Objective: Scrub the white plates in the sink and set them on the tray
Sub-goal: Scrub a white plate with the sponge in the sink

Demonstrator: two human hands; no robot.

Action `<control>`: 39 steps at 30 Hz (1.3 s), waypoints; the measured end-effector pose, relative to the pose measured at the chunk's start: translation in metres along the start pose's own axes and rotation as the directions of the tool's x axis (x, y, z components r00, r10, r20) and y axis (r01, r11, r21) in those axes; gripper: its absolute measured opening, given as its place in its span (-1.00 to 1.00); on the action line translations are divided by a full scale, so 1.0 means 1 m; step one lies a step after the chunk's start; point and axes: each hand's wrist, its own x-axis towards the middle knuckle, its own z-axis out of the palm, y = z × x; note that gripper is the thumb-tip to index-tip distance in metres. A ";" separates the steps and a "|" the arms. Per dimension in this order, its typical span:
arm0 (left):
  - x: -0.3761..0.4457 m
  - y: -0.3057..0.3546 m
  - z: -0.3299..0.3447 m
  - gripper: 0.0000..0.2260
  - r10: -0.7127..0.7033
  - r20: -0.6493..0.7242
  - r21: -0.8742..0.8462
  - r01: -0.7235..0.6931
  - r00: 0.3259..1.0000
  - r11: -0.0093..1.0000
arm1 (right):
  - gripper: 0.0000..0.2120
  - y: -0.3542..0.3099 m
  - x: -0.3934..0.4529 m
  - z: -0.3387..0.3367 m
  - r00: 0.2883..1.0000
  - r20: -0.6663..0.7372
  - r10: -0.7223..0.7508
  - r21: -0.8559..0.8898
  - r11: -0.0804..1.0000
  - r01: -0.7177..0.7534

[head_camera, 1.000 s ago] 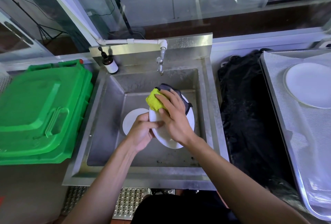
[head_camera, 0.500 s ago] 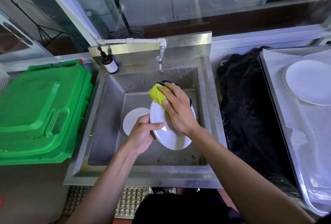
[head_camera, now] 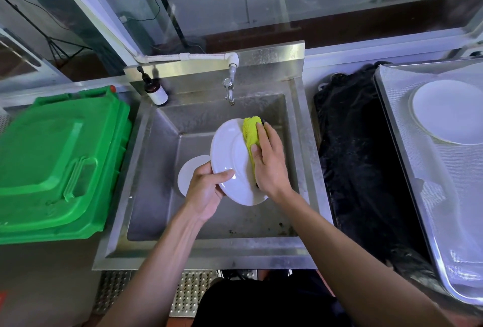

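Observation:
Over the steel sink (head_camera: 156, 169) my left hand (head_camera: 205, 192) grips the lower left rim of a white plate (head_camera: 230, 154), thumb on its face, holding it tilted. My right hand (head_camera: 270, 160) holds a yellow-green scrubbing sponge (head_camera: 250, 134) against the plate's right side, fingers curled over it. A second white plate (head_camera: 189, 173) lies flat on the sink floor, partly hidden behind the held plate and my left hand. On the metal tray (head_camera: 407, 159) at the right, lined with a mesh mat, rests another white plate (head_camera: 448, 112).
A tap (head_camera: 229, 88) hangs over the sink's back wall, with a brown pump bottle (head_camera: 156, 91) at the back left corner. A green plastic bin lid (head_camera: 55, 159) fills the left. A black cloth (head_camera: 358, 159) lies between sink and tray.
The plate has turned so that its face shows more fully and its top has swung left. My right hand with the sponge has slid from the plate's top edge to its right side.

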 end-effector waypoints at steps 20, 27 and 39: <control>0.039 0.015 -0.034 -0.69 -0.002 -0.051 -0.301 -0.013 0.999 0.953 | -0.49 -0.027 -0.045 0.069 0.992 -0.022 0.125 0.039 0.992 -0.124; 0.052 0.024 -0.054 -0.68 -0.015 0.069 -0.327 0.037 0.998 0.944 | -0.49 -0.019 -0.013 0.054 0.962 -0.098 0.255 0.162 0.958 -0.238; 0.087 0.031 -0.089 -0.66 -0.187 0.345 0.096 0.164 0.920 0.982 | -0.54 -0.010 0.014 0.035 0.932 -0.199 0.303 0.049 0.953 -0.300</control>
